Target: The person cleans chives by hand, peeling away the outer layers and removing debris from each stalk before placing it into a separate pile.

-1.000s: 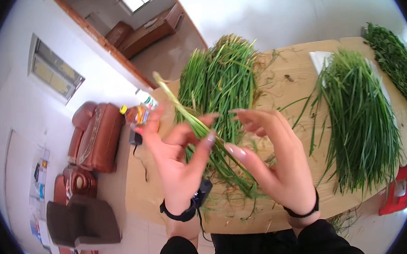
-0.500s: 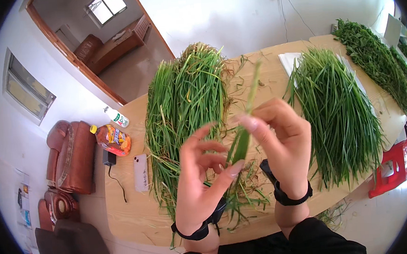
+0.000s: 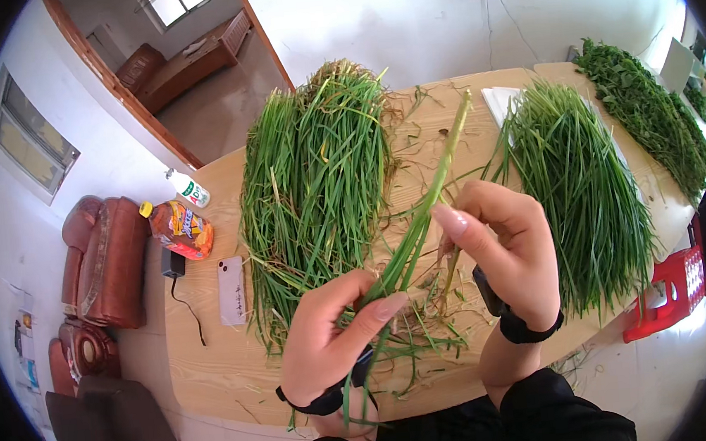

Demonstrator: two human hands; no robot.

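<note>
My left hand (image 3: pixel 333 338) is closed around a few garlic chives (image 3: pixel 409 245), pinching them between thumb and fingers. Their pale stem ends point up and away, and the leaf tips trail below the hand. Beside the stems, my right hand (image 3: pixel 514 249) has thumb and forefinger pinched together, with a thin, pale strand (image 3: pixel 449 277) hanging from its fingertips. To the left lies a large heap of garlic chives (image 3: pixel 317 182) with brownish roots and dry bits. On the right, a neater pile of garlic chives (image 3: pixel 579 194) rests on a white sheet (image 3: pixel 497 105).
Loose trimmings (image 3: pixel 428 331) litter the wooden table (image 3: pixel 213 339) between the piles. At its left stand a drink bottle (image 3: pixel 181 230) and a white bottle (image 3: pixel 188 188), near a phone (image 3: pixel 232 290) and a black adapter (image 3: pixel 173 263). Leafy greens (image 3: pixel 647 110) lie far right, above a red stool (image 3: pixel 670 295).
The chives, blurred before, are now clearly seen as several stems held in my left hand. My right hand has moved slightly right and down, off the stems, with a strand hanging from it.
</note>
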